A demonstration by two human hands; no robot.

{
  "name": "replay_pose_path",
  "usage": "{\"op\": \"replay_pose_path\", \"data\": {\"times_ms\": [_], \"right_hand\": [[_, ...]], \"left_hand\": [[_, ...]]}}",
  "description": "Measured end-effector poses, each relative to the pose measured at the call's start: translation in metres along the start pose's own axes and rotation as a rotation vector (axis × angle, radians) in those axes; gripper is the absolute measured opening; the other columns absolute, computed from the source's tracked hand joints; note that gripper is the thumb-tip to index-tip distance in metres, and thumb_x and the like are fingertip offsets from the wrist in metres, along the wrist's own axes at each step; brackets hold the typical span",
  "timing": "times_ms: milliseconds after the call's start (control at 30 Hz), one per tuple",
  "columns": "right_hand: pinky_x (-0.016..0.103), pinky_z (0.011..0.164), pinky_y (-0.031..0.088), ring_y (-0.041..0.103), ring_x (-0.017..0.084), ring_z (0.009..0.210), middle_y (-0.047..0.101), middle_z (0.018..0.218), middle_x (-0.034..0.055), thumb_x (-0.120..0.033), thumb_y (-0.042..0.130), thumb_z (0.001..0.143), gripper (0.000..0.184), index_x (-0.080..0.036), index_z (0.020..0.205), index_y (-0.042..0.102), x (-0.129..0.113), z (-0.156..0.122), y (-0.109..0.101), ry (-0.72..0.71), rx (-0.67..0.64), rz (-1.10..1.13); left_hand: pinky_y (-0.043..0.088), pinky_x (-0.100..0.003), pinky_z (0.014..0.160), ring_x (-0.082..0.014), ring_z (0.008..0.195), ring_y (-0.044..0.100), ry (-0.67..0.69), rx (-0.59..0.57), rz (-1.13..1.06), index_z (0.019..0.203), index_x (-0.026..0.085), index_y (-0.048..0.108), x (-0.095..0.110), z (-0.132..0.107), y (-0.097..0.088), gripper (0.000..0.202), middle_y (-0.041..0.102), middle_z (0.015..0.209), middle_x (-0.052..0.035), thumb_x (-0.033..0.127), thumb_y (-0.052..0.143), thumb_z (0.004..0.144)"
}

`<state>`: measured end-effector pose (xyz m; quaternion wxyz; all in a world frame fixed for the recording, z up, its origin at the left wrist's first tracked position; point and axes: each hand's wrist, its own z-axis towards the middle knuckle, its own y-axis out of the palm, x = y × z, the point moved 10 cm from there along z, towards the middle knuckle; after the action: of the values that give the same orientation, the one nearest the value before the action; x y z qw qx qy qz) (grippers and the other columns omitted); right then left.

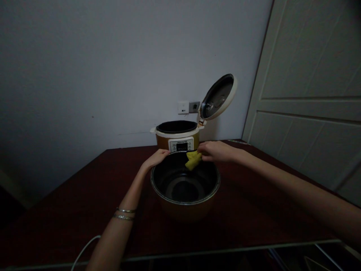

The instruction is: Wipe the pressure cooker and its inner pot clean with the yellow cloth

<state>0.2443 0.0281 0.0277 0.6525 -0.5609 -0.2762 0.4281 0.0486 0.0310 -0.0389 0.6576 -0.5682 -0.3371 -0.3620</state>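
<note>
A round inner pot (185,205), dark inside with a gold outer wall, stands on the dark red table (70,203) in front of me. My left hand (156,157) grips the pot's far left rim, fingers curled over it. My right hand (214,151) is closed on a yellow cloth or sponge (193,159), held at the inside of the far rim. Behind the pot stands a gold and white rice cooker (178,137), its lid (217,96) hinged up and open to the right.
A white cord (84,248) trails off the table's front left edge. A wall socket (188,107) sits behind the cooker. A pale door (307,94) fills the right side. Two bracelets circle my left wrist.
</note>
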Motion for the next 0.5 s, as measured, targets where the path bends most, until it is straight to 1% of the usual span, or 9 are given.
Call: {"op": "replay_pose_path", "data": {"times_ms": [67, 100, 167, 233, 300, 367, 433, 500], "right_hand": [[0.028, 0.065, 0.038, 0.056, 0.017, 0.072, 0.063, 0.083, 0.0073, -0.029, 0.05, 0.081, 0.018, -0.016, 0.089, 0.06, 0.007, 0.0, -0.01, 0.034, 0.078, -0.014], [0.028, 0.064, 0.038, 0.055, 0.016, 0.069, 0.062, 0.08, 0.0064, -0.03, 0.047, 0.082, 0.02, -0.016, 0.09, 0.058, 0.012, 0.0, -0.016, 0.063, 0.135, 0.03], [0.027, 0.063, 0.038, 0.053, 0.015, 0.067, 0.059, 0.076, 0.0042, -0.031, 0.042, 0.083, 0.02, -0.015, 0.085, 0.055, 0.023, -0.004, -0.03, 0.119, 0.257, 0.192], [0.026, 0.062, 0.039, 0.051, 0.014, 0.066, 0.056, 0.072, 0.002, -0.031, 0.039, 0.081, 0.02, -0.016, 0.078, 0.052, 0.036, -0.011, -0.039, 0.179, 0.367, 0.389], [0.024, 0.059, 0.039, 0.049, 0.013, 0.063, 0.052, 0.067, -0.0002, -0.031, 0.04, 0.079, 0.019, -0.017, 0.073, 0.052, 0.051, -0.024, -0.044, 0.271, 0.462, 0.581], [0.024, 0.058, 0.04, 0.05, 0.013, 0.062, 0.054, 0.066, -0.0013, -0.031, 0.045, 0.075, 0.017, -0.018, 0.071, 0.054, 0.065, -0.044, -0.042, 0.369, 0.562, 0.776], [0.024, 0.06, 0.044, 0.055, 0.015, 0.065, 0.058, 0.068, -0.0006, -0.031, 0.049, 0.072, 0.015, -0.018, 0.072, 0.057, 0.076, -0.071, -0.032, 0.47, 0.657, 0.997], [0.027, 0.063, 0.049, 0.06, 0.017, 0.068, 0.064, 0.07, 0.001, -0.031, 0.051, 0.07, 0.015, -0.02, 0.075, 0.06, 0.083, -0.1, -0.012, 0.569, 0.724, 1.23]], "left_hand": [[0.037, -0.024, 0.061, -0.0148, 0.061, 0.05, 0.05, 0.043, 0.109, 0.059, 0.016, 0.062, 0.015, -0.003, -0.008, 0.026, 0.06, 0.061, -0.0008, 0.034, 0.057, 0.077], [0.035, -0.024, 0.062, -0.0156, 0.063, 0.05, 0.07, 0.072, 0.159, 0.058, 0.017, 0.061, 0.023, -0.005, -0.012, 0.024, 0.059, 0.061, -0.0015, 0.032, 0.057, 0.077], [0.034, -0.024, 0.064, -0.0172, 0.066, 0.051, 0.099, 0.129, 0.24, 0.057, 0.018, 0.061, 0.04, -0.011, -0.019, 0.022, 0.059, 0.062, -0.0029, 0.029, 0.059, 0.076], [0.034, -0.025, 0.064, -0.0175, 0.066, 0.052, 0.161, 0.138, 0.337, 0.06, 0.018, 0.063, 0.062, -0.019, -0.017, 0.023, 0.06, 0.062, -0.0038, 0.03, 0.056, 0.079], [0.035, -0.025, 0.063, -0.0166, 0.062, 0.052, 0.27, 0.073, 0.438, 0.065, 0.017, 0.066, 0.087, -0.033, -0.003, 0.029, 0.062, 0.063, -0.004, 0.034, 0.051, 0.084], [0.036, -0.025, 0.061, -0.016, 0.06, 0.054, 0.352, -0.041, 0.46, 0.071, 0.017, 0.069, 0.107, -0.052, 0.017, 0.035, 0.065, 0.065, -0.0041, 0.041, 0.048, 0.086], [0.037, -0.025, 0.06, -0.0155, 0.06, 0.057, 0.39, -0.171, 0.487, 0.077, 0.019, 0.071, 0.12, -0.076, 0.041, 0.037, 0.068, 0.068, -0.0039, 0.047, 0.048, 0.086], [0.037, -0.026, 0.059, -0.0157, 0.06, 0.06, 0.423, -0.277, 0.565, 0.082, 0.022, 0.072, 0.128, -0.102, 0.064, 0.039, 0.071, 0.072, -0.004, 0.051, 0.046, 0.087]]}}
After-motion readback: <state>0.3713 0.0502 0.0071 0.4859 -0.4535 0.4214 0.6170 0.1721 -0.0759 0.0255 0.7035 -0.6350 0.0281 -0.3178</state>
